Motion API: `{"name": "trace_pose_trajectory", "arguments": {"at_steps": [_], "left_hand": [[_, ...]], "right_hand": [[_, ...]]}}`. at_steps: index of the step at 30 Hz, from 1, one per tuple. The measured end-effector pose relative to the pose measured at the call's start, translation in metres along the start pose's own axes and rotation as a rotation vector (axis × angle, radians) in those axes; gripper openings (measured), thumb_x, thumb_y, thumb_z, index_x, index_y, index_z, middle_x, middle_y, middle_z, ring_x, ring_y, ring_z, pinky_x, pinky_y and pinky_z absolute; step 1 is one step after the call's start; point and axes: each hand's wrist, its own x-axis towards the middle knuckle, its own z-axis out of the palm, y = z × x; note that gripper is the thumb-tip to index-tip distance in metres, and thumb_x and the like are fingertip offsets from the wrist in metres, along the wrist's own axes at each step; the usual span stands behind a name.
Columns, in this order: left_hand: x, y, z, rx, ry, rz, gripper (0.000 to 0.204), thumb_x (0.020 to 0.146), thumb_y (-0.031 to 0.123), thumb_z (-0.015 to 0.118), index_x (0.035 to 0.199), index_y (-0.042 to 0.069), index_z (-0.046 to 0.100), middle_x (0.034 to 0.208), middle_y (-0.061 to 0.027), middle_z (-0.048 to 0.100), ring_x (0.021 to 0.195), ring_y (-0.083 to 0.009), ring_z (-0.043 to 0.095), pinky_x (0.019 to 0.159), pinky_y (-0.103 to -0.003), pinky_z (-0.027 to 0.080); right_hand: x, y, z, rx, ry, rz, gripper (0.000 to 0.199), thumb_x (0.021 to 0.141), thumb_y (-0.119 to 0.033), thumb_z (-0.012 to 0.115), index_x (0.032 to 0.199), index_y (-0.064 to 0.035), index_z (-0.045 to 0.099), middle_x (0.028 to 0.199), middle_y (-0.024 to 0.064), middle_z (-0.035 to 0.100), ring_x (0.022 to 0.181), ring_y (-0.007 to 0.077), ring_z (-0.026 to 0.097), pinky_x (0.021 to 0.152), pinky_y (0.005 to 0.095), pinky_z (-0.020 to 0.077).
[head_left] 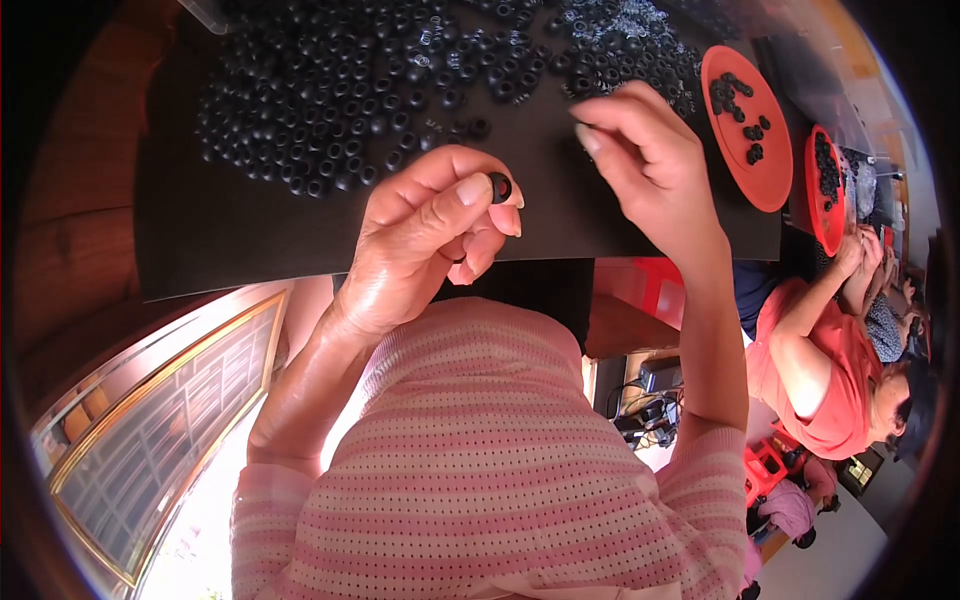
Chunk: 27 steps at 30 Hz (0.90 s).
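Between the thumb and index finger of my left hand is a small black round piece with a hole through it. A bit of another dark piece shows among that hand's lower fingers. My right hand hovers to the right over the black tabletop, thumb and index fingertips pressed together. Whatever it may pinch is too small and dark to make out. Beyond both hands spreads a pile of similar black round pieces, with small metal springs lying at its far right part.
An orange-red plate with several black pieces stands at the table's right, and a second red plate lies beyond it. Further right a person in a red shirt sits working. A glass-fronted frame stands at the lower left.
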Motion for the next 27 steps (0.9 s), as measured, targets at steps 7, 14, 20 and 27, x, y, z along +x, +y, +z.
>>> {"name": "trace_pose_trajectory", "arguments": {"at_steps": [7,14,20,27], "left_hand": [[0.002,0.003,-0.002,-0.113,0.041,-0.028,0.027,0.1,0.025,0.051,0.104,-0.001,0.059,0.083,-0.0073,0.062,0.055,-0.007,0.046,0.046,-0.021,0.033],[0.004,0.004,-0.003,-0.158,0.033,-0.043,0.028,0.1,0.026,0.051,0.104,-0.001,0.059,0.082,-0.0074,0.062,0.054,-0.0077,0.045,0.046,-0.022,0.033],[0.006,0.003,-0.004,-0.255,0.005,-0.066,0.031,0.1,0.028,0.051,0.106,-0.001,0.058,0.083,-0.0077,0.061,0.054,-0.008,0.044,0.046,-0.022,0.033],[0.005,0.004,0.0,-0.305,0.042,-0.09,0.031,0.1,0.029,0.052,0.109,0.0,0.058,0.082,-0.0063,0.059,0.054,-0.0076,0.042,0.046,-0.022,0.032]], "right_hand": [[0.043,-0.009,0.018,-0.463,-0.217,-0.225,0.008,0.077,-0.002,0.064,0.083,-0.0035,0.058,0.085,0.0074,0.054,0.072,0.0269,0.063,0.058,0.0391,0.0497],[0.048,-0.01,0.019,-0.453,-0.235,-0.254,0.011,0.075,0.003,0.064,0.083,-0.0025,0.058,0.08,0.0042,0.057,0.07,0.0183,0.064,0.055,0.0325,0.05],[0.03,-0.043,0.011,0.943,-0.166,0.278,0.01,0.089,-0.003,0.065,0.097,0.002,0.061,0.083,0.0018,0.063,0.073,0.0063,0.059,0.062,0.0208,0.0468],[0.018,-0.043,0.04,1.128,-0.088,0.266,0.01,0.092,-0.005,0.063,0.096,0.0036,0.061,0.083,0.0048,0.062,0.073,0.0103,0.062,0.065,0.0217,0.049]]}}
